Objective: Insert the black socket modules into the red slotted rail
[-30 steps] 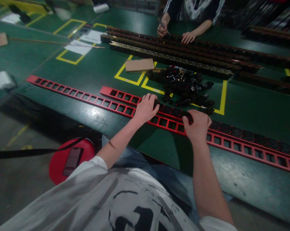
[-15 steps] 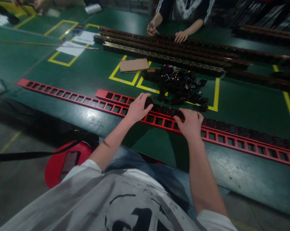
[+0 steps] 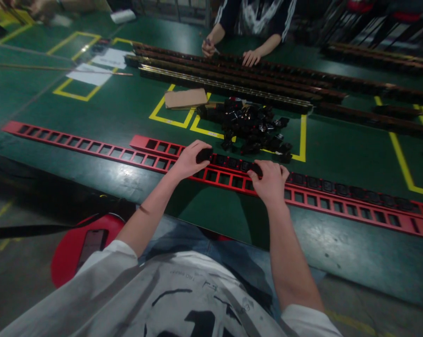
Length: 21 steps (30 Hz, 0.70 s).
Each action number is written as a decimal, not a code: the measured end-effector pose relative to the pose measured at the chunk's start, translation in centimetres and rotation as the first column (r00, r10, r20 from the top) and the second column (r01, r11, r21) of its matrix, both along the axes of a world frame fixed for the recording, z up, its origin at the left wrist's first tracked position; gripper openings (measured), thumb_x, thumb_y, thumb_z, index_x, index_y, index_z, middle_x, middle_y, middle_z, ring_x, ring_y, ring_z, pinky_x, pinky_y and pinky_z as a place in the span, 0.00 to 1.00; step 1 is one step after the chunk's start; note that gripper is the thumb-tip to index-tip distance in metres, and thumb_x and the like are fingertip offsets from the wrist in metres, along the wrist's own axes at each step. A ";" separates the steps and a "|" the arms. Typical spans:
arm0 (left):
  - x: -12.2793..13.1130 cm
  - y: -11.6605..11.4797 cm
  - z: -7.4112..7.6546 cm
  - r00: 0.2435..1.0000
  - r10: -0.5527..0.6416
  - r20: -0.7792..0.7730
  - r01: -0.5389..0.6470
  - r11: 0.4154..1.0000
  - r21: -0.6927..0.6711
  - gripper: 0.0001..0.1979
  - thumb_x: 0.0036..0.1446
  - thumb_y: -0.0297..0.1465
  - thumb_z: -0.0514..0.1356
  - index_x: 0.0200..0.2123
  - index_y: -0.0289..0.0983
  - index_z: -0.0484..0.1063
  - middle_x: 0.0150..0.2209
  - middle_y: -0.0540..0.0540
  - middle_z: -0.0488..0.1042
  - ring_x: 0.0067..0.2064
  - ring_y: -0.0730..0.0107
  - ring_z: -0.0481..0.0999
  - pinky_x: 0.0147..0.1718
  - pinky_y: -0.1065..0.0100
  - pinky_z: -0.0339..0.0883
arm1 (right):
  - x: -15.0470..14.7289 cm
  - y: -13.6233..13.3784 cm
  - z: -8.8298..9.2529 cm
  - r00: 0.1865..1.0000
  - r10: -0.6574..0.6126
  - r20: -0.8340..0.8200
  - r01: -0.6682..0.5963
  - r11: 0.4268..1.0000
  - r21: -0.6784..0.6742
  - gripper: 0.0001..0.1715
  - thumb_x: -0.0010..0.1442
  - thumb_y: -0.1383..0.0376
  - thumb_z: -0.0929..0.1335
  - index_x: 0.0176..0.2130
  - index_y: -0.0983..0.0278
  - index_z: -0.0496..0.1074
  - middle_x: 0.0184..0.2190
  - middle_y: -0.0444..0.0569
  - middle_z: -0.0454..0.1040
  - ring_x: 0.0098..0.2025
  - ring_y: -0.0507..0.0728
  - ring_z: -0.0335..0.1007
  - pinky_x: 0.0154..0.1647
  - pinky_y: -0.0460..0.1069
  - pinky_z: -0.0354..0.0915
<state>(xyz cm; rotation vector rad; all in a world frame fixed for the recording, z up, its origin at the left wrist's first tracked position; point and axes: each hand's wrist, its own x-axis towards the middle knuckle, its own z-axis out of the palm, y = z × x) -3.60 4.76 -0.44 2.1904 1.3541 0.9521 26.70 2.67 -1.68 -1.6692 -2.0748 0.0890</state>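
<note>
My left hand [image 3: 190,160] is closed around a black socket module [image 3: 204,155], held at the far red slotted rail [image 3: 141,142]. To the right of it, several black socket modules [image 3: 232,163] sit in that rail's openings. My right hand [image 3: 270,180] is closed on the same rail, thumb on the near side, with a black module [image 3: 256,169] under its fingers. Whether that module is fully seated is hidden. A second red rail [image 3: 102,149] with bare openings lies parallel, nearer to me. More seated black modules [image 3: 341,188] run along the far rail beyond my right hand.
Behind the rails lies a heap of loose black modules [image 3: 248,124], beside a piece of cardboard [image 3: 185,98]. Long dark metal bars [image 3: 225,84] stretch across the green table [image 3: 109,112]. A co-worker's hands [image 3: 251,57] are at the bars. A red stool [image 3: 66,260] holds a phone [image 3: 92,244].
The view has shifted a little, so the whole scene sits further left. Both hands keep their places along the rail, and the module in my left hand appears slightly lower against it.
</note>
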 end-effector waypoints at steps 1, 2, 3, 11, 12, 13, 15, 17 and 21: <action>0.0 0.0 -0.1 1.000 -0.015 0.019 0.015 1.000 0.008 0.20 0.56 0.26 0.64 0.53 0.38 0.71 0.52 0.43 0.74 0.55 0.60 0.74 0.56 0.56 0.70 | 0.0 0.0 0.0 1.000 0.003 0.004 -0.003 1.000 -0.002 0.21 0.67 0.58 0.64 0.54 0.62 0.75 0.52 0.57 0.77 0.55 0.67 0.67 0.62 0.65 0.50; 0.1 0.0 -0.2 0.999 -0.028 0.030 0.027 0.999 0.017 0.20 0.56 0.25 0.64 0.53 0.37 0.71 0.52 0.42 0.74 0.55 0.60 0.74 0.56 0.55 0.70 | 0.0 0.0 0.0 1.000 0.005 0.010 -0.005 1.000 -0.003 0.21 0.67 0.58 0.64 0.54 0.63 0.74 0.52 0.57 0.77 0.55 0.67 0.67 0.62 0.64 0.50; 0.1 0.0 -0.4 0.999 -0.039 0.032 0.038 0.999 0.025 0.21 0.57 0.25 0.64 0.54 0.37 0.71 0.52 0.42 0.74 0.56 0.60 0.74 0.57 0.54 0.70 | 0.0 0.0 0.0 1.000 0.006 0.014 -0.006 1.000 -0.004 0.21 0.67 0.58 0.64 0.54 0.63 0.74 0.52 0.57 0.77 0.55 0.67 0.67 0.62 0.64 0.50; 0.5 0.0 -0.5 0.996 -0.054 -0.070 0.055 0.998 0.011 0.22 0.59 0.24 0.63 0.56 0.38 0.70 0.54 0.41 0.73 0.56 0.57 0.73 0.58 0.52 0.69 | 0.1 -0.1 -0.1 1.000 0.010 0.003 -0.010 1.000 0.010 0.20 0.68 0.57 0.64 0.54 0.63 0.74 0.52 0.57 0.78 0.56 0.67 0.68 0.62 0.64 0.50; 0.6 0.0 -0.5 0.995 -0.048 -0.084 0.049 0.999 0.012 0.22 0.59 0.24 0.63 0.56 0.38 0.70 0.54 0.41 0.73 0.56 0.57 0.73 0.58 0.52 0.69 | 0.1 -0.1 -0.1 1.000 0.012 0.001 -0.012 1.000 0.012 0.20 0.68 0.57 0.64 0.54 0.63 0.74 0.52 0.57 0.78 0.56 0.67 0.68 0.62 0.64 0.50; 0.6 -0.1 -0.5 0.994 -0.041 -0.104 0.043 0.999 0.013 0.21 0.59 0.24 0.63 0.56 0.37 0.70 0.54 0.41 0.74 0.56 0.57 0.73 0.58 0.52 0.69 | 0.1 -0.1 -0.1 1.000 0.016 -0.002 -0.016 1.000 0.014 0.20 0.68 0.57 0.64 0.54 0.63 0.74 0.52 0.57 0.78 0.56 0.67 0.68 0.62 0.64 0.50; 0.7 -0.1 -0.4 0.988 -0.028 -0.149 0.031 0.999 0.014 0.21 0.59 0.25 0.62 0.56 0.36 0.70 0.54 0.41 0.74 0.55 0.56 0.73 0.57 0.52 0.68 | 0.2 -0.1 -0.1 1.000 0.021 -0.008 -0.021 1.000 0.020 0.20 0.68 0.57 0.64 0.54 0.63 0.74 0.52 0.56 0.78 0.56 0.67 0.68 0.62 0.64 0.50; 0.7 -0.2 -0.3 0.983 -0.014 -0.183 0.017 1.000 0.012 0.20 0.59 0.25 0.62 0.56 0.36 0.71 0.53 0.41 0.75 0.55 0.56 0.72 0.57 0.52 0.68 | 0.2 0.0 -0.2 1.000 0.020 -0.014 -0.020 1.000 0.024 0.20 0.68 0.57 0.65 0.54 0.63 0.75 0.52 0.56 0.78 0.56 0.67 0.68 0.62 0.64 0.51; 0.9 -0.3 -0.1 0.980 -0.003 -0.200 0.004 1.000 0.001 0.20 0.59 0.25 0.62 0.55 0.36 0.71 0.53 0.42 0.75 0.55 0.55 0.71 0.58 0.52 0.68 | 0.2 0.0 -0.2 0.999 0.024 -0.022 -0.023 1.000 0.020 0.20 0.68 0.57 0.65 0.53 0.63 0.75 0.52 0.56 0.78 0.56 0.67 0.69 0.63 0.64 0.51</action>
